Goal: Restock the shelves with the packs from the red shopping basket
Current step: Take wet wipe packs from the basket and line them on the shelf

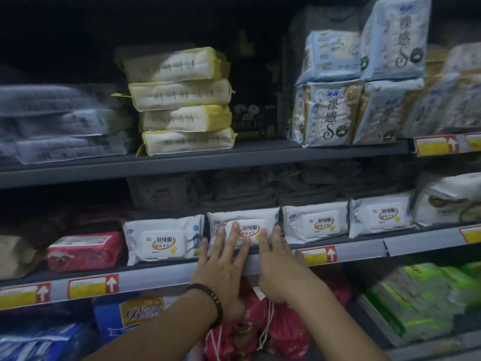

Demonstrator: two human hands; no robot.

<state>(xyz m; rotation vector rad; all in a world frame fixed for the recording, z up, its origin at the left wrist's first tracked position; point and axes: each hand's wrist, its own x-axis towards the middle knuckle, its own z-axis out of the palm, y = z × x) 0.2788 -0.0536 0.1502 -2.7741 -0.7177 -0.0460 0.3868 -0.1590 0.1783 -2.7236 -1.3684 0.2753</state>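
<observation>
1. Head view, task item: one white wipes pack [250, 220] stands at the front edge of the middle shelf [161, 276], second in a row of four like packs.
2. Left hand [221, 259]: fingers straight and spread, tips flat against the front of the white wipes pack. It grips nothing. A dark bracelet [208, 298] sits on the wrist.
3. Right hand [276, 261]: fingers straight and close together, tips on the right part of the same pack. It grips nothing. The thumb cannot be made out.
4. The hands hide the lower edge of the white wipes pack and part of its label.
5. Just left of the white wipes pack: a matching pack [162, 239], then a red pack [84, 251].
6. Just right of it: two more matching packs [315, 221].
7. Behind it: dark packs in shadow, print unreadable.
8. Above it, one shelf up: a stack of four yellow-edged packs [182, 100]. The grey packs further left are blurred.
9. Below it: red drawstring bags [281, 332], partly covered by both forearms.
10. Below and to its right: green packs [421, 298], blurred and cut off by the frame edge.
</observation>
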